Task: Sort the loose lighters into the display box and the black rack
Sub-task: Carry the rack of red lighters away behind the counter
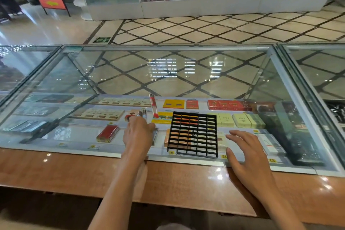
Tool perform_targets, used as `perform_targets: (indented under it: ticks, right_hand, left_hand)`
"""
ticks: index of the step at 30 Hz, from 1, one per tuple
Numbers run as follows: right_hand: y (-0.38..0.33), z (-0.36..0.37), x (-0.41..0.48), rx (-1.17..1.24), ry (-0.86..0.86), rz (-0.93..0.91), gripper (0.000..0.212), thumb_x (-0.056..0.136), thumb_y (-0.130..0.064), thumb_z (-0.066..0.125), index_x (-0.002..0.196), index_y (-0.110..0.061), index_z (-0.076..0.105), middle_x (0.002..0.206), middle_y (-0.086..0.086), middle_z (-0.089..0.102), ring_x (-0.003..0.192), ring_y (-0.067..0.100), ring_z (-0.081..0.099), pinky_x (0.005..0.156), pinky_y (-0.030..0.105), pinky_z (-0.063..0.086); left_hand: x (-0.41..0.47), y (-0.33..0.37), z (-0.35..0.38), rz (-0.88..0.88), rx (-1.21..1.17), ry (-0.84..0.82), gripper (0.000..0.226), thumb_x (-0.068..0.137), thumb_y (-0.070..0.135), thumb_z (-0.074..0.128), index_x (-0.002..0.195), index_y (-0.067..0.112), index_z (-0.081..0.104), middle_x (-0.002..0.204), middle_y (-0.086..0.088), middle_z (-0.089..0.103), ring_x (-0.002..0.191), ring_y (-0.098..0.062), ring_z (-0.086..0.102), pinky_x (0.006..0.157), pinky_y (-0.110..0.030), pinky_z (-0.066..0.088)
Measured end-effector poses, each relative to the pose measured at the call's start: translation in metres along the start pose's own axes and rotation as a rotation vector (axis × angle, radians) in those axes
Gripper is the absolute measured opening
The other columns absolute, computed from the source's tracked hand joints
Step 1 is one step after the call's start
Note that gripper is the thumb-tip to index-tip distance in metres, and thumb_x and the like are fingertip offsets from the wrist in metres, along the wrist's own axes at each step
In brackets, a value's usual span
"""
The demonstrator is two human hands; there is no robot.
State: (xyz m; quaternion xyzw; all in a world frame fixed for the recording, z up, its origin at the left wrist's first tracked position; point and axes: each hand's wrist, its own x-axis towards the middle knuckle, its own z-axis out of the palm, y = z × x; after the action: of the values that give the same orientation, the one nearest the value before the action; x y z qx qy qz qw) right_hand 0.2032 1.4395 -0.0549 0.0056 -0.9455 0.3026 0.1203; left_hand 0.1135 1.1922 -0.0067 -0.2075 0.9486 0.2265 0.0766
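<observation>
Person at a shop counter, both forearms reaching over a wooden ledge (168,179) onto the glass counter top (186,73). The black rack (193,134) lies flat on the glass directly before the person, between the two hands, so either can reach it. Packets shelved under the glass show through its grid, and no lighter can be made out in its cells. The left hand (138,133) is stretched forward with its back to the viewer. Just past its knuckles stand the metal tops of a small cluster of clear lighters (142,113). The fingers are hidden behind the hand, so I cannot tell whether it grips the cluster or merely touches it. A red lighter (154,107) lies loose on the glass just beyond, pointing away from the person, near the rack's far left corner. A grey upright panel (155,135) just beside the left hand may be a wall of the display box, though this is uncertain. The right hand (244,152) holds nothing, its fingers spread and relaxed just right of the rack, probably waiting to steady the rack or take a lighter. Judged from this layout, sorting has barely begun. Cartons (226,105) inside the case play no part.
</observation>
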Motion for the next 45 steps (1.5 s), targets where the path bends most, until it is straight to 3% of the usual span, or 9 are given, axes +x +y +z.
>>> perform_targets:
  ticks: [5, 14, 19, 24, 32, 35, 38, 41, 45]
  right_hand:
    - [-0.001, 0.0, 0.0, 0.004, 0.016, -0.011, 0.031, 0.081, -0.01, 0.068, 0.111, -0.013, 0.063, 0.121, -0.001, 0.058, 0.117, 0.008, 0.04, 0.101, 0.025, 0.029]
    - [0.0, 0.001, 0.0, 0.0, 0.022, -0.011, 0.03, 0.082, -0.011, 0.066, 0.112, -0.015, 0.063, 0.121, -0.004, 0.057, 0.117, 0.004, 0.038, 0.101, 0.025, 0.028]
    - [-0.001, 0.001, 0.0, 0.002, 0.019, -0.006, 0.031, 0.081, -0.01, 0.067, 0.112, -0.014, 0.063, 0.122, -0.002, 0.057, 0.118, 0.012, 0.043, 0.1, 0.027, 0.03]
    - [-0.005, -0.001, -0.001, -0.016, -0.004, 0.002, 0.032, 0.081, -0.009, 0.067, 0.112, -0.013, 0.063, 0.122, 0.0, 0.057, 0.118, 0.017, 0.046, 0.1, 0.028, 0.03]
    - [-0.029, -0.007, 0.014, 0.065, 0.078, -0.018, 0.031, 0.082, -0.006, 0.066, 0.112, -0.011, 0.062, 0.116, 0.0, 0.059, 0.114, 0.015, 0.049, 0.1, 0.02, 0.03]
    - [-0.066, -0.005, 0.035, 0.285, 0.076, -0.014, 0.023, 0.087, -0.025, 0.061, 0.11, -0.023, 0.062, 0.107, -0.015, 0.061, 0.101, -0.004, 0.052, 0.089, 0.004, 0.035]
    - [-0.101, 0.004, 0.055, 0.546, -0.061, 0.083, 0.03, 0.079, -0.047, 0.057, 0.102, -0.029, 0.065, 0.096, -0.017, 0.067, 0.091, -0.002, 0.06, 0.078, 0.013, 0.048]
    - [-0.116, 0.011, 0.067, 0.634, -0.047, 0.075, 0.004, 0.081, -0.035, 0.065, 0.084, -0.033, 0.067, 0.08, -0.012, 0.07, 0.078, 0.002, 0.063, 0.071, 0.016, 0.05]
    - [-0.111, 0.016, 0.075, 0.727, -0.045, 0.103, 0.009, 0.084, -0.021, 0.065, 0.079, -0.028, 0.068, 0.073, -0.01, 0.07, 0.072, 0.0, 0.064, 0.065, 0.011, 0.047]
  left_hand:
    - [0.025, 0.021, 0.003, 0.007, -0.187, 0.151, 0.03, 0.093, 0.024, 0.052, 0.108, -0.001, 0.05, 0.101, -0.015, 0.057, 0.087, -0.026, 0.053, 0.072, -0.036, 0.043]
    - [0.05, 0.039, 0.013, -0.019, 0.129, 0.111, 0.042, 0.087, 0.025, 0.062, 0.117, -0.003, 0.052, 0.116, -0.018, 0.054, 0.108, -0.031, 0.051, 0.085, -0.038, 0.044]
    - [0.049, 0.029, 0.004, 0.128, 0.024, 0.061, 0.029, 0.078, 0.023, 0.072, 0.082, 0.008, 0.047, 0.081, -0.005, 0.055, 0.08, -0.023, 0.053, 0.073, -0.035, 0.048]
    - [0.033, 0.015, 0.011, 0.232, -0.083, 0.117, 0.037, 0.08, 0.023, 0.068, 0.057, 0.014, 0.041, 0.054, 0.001, 0.042, 0.048, -0.011, 0.035, 0.046, -0.025, 0.028]
    - [-0.003, -0.006, -0.007, 0.261, -0.944, -0.437, 0.016, 0.089, 0.021, 0.057, 0.086, 0.006, 0.063, 0.076, -0.006, 0.072, 0.068, -0.014, 0.069, 0.057, -0.017, 0.054]
    - [-0.013, -0.002, -0.008, 0.347, -0.982, -0.497, 0.013, 0.089, 0.017, 0.057, 0.087, 0.007, 0.064, 0.073, -0.002, 0.073, 0.064, -0.01, 0.069, 0.054, -0.013, 0.049]
    - [-0.019, 0.002, -0.007, 0.442, -0.975, -0.512, 0.011, 0.089, 0.015, 0.058, 0.084, 0.009, 0.065, 0.072, -0.002, 0.073, 0.064, -0.011, 0.069, 0.056, -0.014, 0.05]
    - [-0.017, 0.002, -0.004, 0.506, -0.926, -0.499, 0.01, 0.089, 0.016, 0.058, 0.085, 0.012, 0.066, 0.073, 0.0, 0.072, 0.066, -0.012, 0.069, 0.06, -0.017, 0.052]
    - [-0.004, -0.002, 0.002, 0.399, -1.004, -0.533, 0.015, 0.09, 0.017, 0.057, 0.085, 0.007, 0.066, 0.073, -0.007, 0.071, 0.066, -0.02, 0.068, 0.06, -0.021, 0.054]
